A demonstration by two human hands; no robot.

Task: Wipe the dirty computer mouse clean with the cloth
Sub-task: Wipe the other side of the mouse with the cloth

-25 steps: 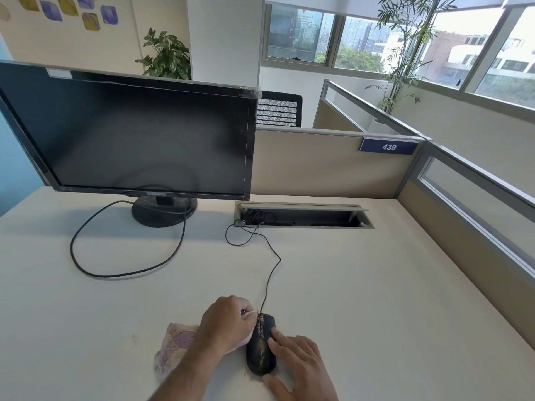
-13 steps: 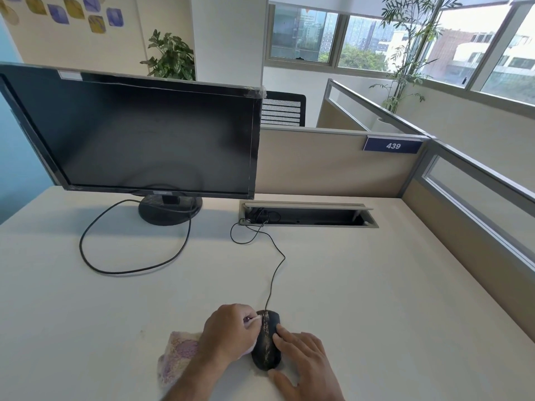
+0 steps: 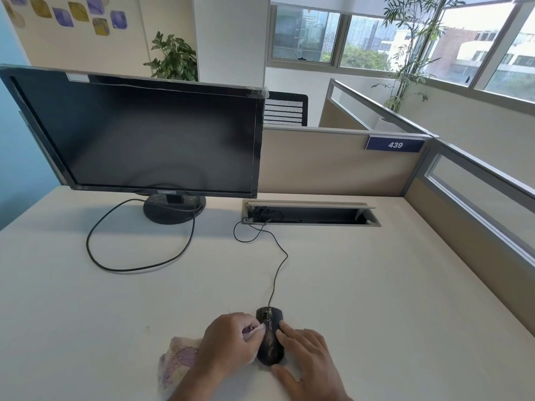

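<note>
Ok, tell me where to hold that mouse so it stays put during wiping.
Steady the mouse by its right flank and rear hump, coming in from the right, probably as the right hand does now with straight fingers. It lies flat, cord end away from the person, grime streaked down the middle. The left hand works the cloth from the left, so that side stays free.
</note>
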